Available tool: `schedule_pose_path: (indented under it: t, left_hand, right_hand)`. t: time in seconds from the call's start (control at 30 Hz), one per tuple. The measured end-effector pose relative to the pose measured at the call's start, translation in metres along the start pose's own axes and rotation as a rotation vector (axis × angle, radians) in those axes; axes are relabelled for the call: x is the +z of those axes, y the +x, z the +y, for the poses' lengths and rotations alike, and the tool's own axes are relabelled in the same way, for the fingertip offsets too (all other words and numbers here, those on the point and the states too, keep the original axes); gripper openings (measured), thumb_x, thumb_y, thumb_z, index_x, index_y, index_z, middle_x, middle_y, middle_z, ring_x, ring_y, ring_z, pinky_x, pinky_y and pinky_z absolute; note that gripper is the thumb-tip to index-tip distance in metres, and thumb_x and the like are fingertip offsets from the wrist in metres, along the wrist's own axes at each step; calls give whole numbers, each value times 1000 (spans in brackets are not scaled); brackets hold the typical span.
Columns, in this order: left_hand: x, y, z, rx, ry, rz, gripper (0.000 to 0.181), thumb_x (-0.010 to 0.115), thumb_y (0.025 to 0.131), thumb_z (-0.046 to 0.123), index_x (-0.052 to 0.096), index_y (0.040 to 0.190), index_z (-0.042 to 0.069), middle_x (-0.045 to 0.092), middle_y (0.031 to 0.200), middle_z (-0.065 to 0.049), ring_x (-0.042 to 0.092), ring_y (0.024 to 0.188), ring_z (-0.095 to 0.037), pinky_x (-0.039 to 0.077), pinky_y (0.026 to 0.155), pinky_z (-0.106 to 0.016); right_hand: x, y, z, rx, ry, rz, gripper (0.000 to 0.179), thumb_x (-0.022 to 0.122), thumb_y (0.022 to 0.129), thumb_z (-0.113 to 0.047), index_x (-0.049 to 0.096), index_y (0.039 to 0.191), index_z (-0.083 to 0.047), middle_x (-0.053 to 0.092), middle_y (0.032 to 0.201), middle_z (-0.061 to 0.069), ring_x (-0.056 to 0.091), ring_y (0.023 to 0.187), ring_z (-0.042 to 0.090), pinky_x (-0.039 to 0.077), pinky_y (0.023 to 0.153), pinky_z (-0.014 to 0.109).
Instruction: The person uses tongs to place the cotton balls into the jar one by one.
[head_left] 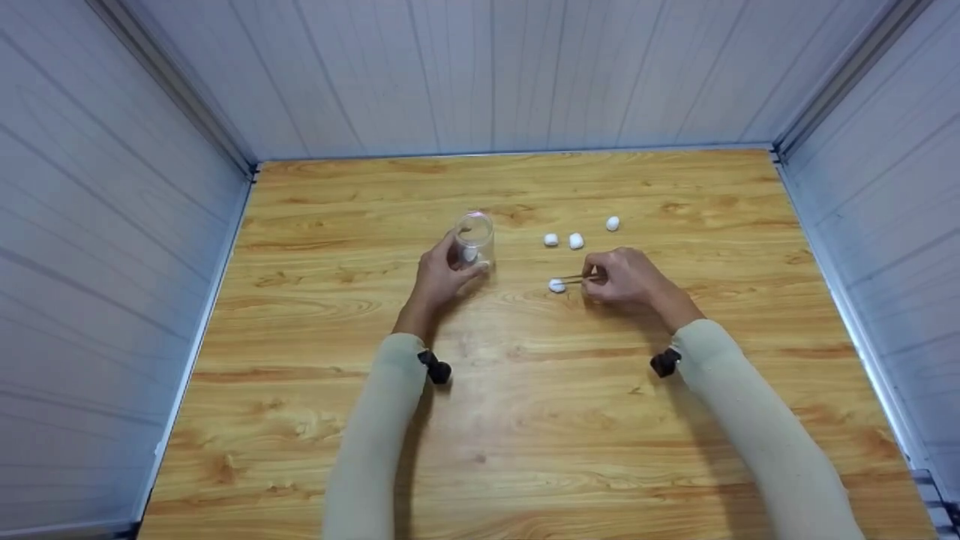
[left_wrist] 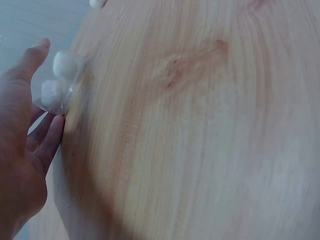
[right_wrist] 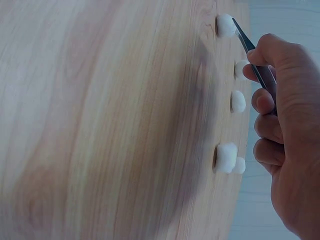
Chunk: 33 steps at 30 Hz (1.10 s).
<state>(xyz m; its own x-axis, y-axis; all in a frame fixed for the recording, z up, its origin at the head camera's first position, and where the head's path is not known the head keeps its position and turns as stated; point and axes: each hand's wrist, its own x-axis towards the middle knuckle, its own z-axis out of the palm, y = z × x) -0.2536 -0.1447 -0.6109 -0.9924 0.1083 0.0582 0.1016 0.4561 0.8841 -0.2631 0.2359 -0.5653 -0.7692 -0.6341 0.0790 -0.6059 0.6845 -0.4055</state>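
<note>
In the head view, my left hand holds a clear plastic cup, thumb on the near side and fingers around the far side. Two white cotton balls lie low inside the cup in the left wrist view. My right hand pinches a pair of metal tweezers between thumb and fingers, pointing left. Their tips are right at a cotton ball on the wooden table; I cannot tell whether they grip it.
Behind the right hand are more cotton balls, two side by side and another farther back to the right. The right wrist view shows a larger one beside the hand. Pale panel walls border the table's back and sides.
</note>
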Motion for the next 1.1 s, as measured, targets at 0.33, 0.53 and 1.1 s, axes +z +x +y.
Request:
schedule_pose_path:
  t: [0.33, 0.53, 1.1]
  left_hand:
    - [1, 6, -15, 24, -19, 8, 72, 95, 93, 41, 63, 153, 18, 77, 136, -14, 74, 131, -26, 62, 111, -35]
    - [0, 5, -9, 26, -18, 7, 77, 95, 94, 38, 59, 159, 18, 77, 137, -16, 75, 131, -30, 62, 111, -41]
    - [-1, -3, 8, -4, 0, 1, 73, 91, 98, 28, 56, 161, 11, 73, 146, -21, 71, 140, -35, 59, 119, -48]
  right_hand:
    - [-2, 2, -4, 22, -19, -27, 15, 78, 95, -22, 80, 99, -8, 77, 81, 10, 61, 72, 22, 52, 70, 45]
    - [-3, 3, -7, 10, -9, -26, 13, 77, 94, -19, 80, 95, -7, 71, 75, 7, 51, 68, 16, 43, 67, 36]
    - [-1, 3, -5, 0, -5, -23, 12, 76, 96, -20, 78, 93, -8, 67, 73, 4, 51, 67, 16, 40, 66, 34]
